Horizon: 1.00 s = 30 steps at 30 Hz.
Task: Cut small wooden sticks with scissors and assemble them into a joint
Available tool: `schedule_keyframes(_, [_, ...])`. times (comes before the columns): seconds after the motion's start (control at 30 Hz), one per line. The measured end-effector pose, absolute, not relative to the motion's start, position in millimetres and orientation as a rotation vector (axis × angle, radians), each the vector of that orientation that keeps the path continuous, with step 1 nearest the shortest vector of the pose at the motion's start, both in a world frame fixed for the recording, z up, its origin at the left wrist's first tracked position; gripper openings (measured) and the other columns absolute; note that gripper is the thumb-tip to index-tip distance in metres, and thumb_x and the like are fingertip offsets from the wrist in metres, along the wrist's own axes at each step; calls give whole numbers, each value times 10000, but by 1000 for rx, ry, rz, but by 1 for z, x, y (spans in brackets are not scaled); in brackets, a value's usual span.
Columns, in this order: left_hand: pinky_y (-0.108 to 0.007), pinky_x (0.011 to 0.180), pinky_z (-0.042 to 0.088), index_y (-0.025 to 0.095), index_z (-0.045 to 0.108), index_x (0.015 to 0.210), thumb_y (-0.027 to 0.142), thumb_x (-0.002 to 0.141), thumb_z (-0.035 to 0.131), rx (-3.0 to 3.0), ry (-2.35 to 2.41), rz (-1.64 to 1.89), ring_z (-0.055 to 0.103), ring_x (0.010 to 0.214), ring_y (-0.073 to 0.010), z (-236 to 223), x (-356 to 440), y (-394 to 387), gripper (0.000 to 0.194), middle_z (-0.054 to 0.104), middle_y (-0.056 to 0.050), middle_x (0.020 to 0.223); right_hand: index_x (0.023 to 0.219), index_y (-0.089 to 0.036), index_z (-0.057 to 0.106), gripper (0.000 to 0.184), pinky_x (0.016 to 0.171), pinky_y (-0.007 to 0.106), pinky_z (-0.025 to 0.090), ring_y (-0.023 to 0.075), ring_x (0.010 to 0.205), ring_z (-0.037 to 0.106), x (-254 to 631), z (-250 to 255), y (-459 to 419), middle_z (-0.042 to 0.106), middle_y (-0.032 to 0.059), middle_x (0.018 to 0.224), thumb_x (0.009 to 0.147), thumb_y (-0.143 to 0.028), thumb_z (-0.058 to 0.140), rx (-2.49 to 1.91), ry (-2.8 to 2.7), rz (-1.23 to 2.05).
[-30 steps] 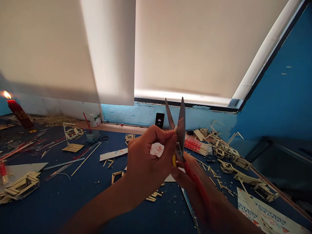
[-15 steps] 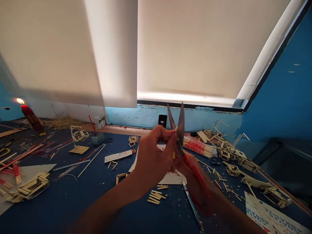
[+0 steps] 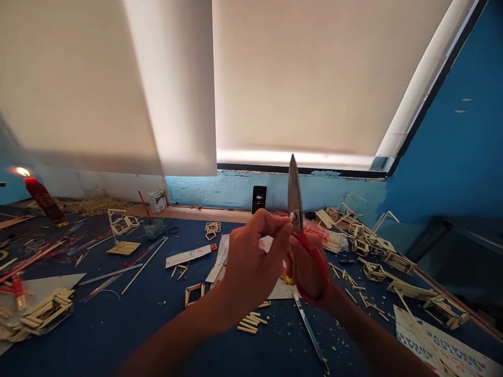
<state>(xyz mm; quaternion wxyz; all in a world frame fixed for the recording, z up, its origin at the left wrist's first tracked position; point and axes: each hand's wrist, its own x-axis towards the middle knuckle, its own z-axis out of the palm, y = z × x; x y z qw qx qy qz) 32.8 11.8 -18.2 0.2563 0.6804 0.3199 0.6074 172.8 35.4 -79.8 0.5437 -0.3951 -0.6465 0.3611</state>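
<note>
Apparently a small stick [image 3: 292, 217] in the left hand's fingers [image 3: 275, 222].

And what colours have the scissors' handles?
The handles are red and yellow, clearest in the head view.

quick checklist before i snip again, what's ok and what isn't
1. Scissors gripped in the right hand: ok
2. Stick piece pinched in the left hand: ok
3. Blades open for a cut: not ok, they look closed
4. Left fingers well away from the blades: not ok, the fingertips are right beside them
5. Stick piece cut to the right length: cannot tell, the fingers hide most of it
6. Candle out: not ok, it is lit
</note>
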Motion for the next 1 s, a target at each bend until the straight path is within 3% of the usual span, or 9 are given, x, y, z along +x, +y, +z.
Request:
schedule_keyframes(0.1, [-188, 620, 533, 231, 662, 1019, 268, 1024, 629, 1833, 794, 1597, 696, 687, -90, -13, 24, 10, 50, 736, 41, 743, 597, -211, 497, 508, 438, 262, 335, 110, 432, 425, 186, -66, 32, 479, -38, 491, 993, -517, 587, -904, -1524, 829])
schedule_keyframes(0.3, [-140, 679, 530, 319, 703, 1190, 268, 1064, 576, 1871, 703, 1379, 725, 799, -61, -1, 13, 5, 186, 790, 66, 847, 739, -211, 653, 349, 560, 291, 446, 144, 582, 540, 211, -30, 10, 569, -12, 612, 997, -446, 628, -749, -1514, 871])
schedule_keyframes(0.43, [-136, 696, 531, 334, 725, 1142, 236, 1061, 575, 1911, 673, 1321, 717, 798, -52, -1, 13, -1, 196, 773, 79, 859, 835, -218, 714, 262, 558, 297, 436, 145, 602, 536, 219, -20, 2, 589, -6, 662, 996, -413, 645, -767, -1547, 859])
schedule_keyframes(0.57, [-160, 753, 557, 323, 700, 1093, 235, 1049, 595, 1928, 688, 1285, 722, 847, -73, -2, 12, -4, 143, 766, 69, 910, 791, -233, 659, 286, 625, 314, 469, 161, 660, 558, 219, -21, -3, 573, -8, 676, 968, -456, 681, -775, -1538, 839])
schedule_keyframes(0.67, [-158, 772, 553, 312, 684, 1069, 239, 1048, 600, 1932, 728, 1321, 718, 878, -77, -1, 10, -5, 114, 765, 58, 942, 1017, -261, 700, 311, 722, 372, 523, 237, 878, 647, 218, -28, -8, 678, 56, 945, 991, -551, 589, -734, -1601, 861])
schedule_keyframes(0.77, [-157, 744, 544, 303, 663, 1061, 254, 1063, 571, 1937, 735, 1359, 691, 833, -72, 0, 10, -5, 104, 753, 52, 934, 1255, -299, 656, 434, 748, 409, 547, 303, 1050, 657, 217, -34, -14, 675, 97, 1206, 985, -621, 545, -830, -1675, 854])
schedule_keyframes(0.9, [-160, 642, 530, 292, 655, 1053, 274, 1050, 597, 1908, 788, 1442, 638, 717, -77, -1, 11, -6, 61, 713, 57, 818, 1259, -351, 633, 421, 790, 420, 552, 294, 1041, 659, 214, -33, -21, 687, 68, 1205, 957, -642, 594, -1013, -1723, 764])
schedule_keyframes(1.0, [-154, 630, 541, 270, 659, 1009, 276, 1029, 639, 1832, 816, 1568, 638, 657, -71, -2, 15, -7, 30, 738, 55, 779, 1246, -311, 631, 498, 747, 411, 559, 282, 951, 666, 209, -23, -24, 694, 89, 1140, 945, -702, 559, -1069, -1831, 811])
